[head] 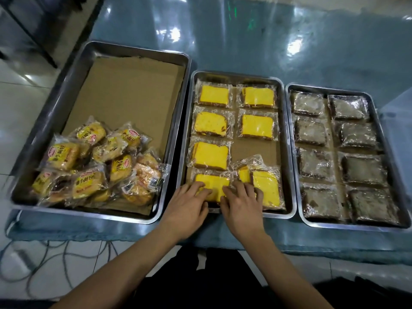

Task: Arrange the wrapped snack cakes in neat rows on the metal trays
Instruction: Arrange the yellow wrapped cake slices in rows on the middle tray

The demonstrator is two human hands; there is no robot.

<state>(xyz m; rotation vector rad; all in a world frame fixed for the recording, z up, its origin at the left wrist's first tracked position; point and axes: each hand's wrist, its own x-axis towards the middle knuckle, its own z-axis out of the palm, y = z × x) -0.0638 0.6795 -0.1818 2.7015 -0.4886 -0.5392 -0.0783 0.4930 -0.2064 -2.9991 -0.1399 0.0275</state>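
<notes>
Both hands, left hand [189, 202] and right hand [240, 204], are lying flat-fingered, apparently pressing the near-left yellow cake [211, 186] in the middle tray [289, 175], partly hiding it.

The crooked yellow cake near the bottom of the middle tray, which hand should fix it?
Right, probably. The right hand already rests beside the crooked cake, while the left hand presses the cake further left.

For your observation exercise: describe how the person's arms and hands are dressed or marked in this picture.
Both forearms are bare, with no sleeves in view. The left hand and right hand wear no gloves, and no rings, watch or bracelets show. The fingers are uncovered. No markings are visible.
</notes>
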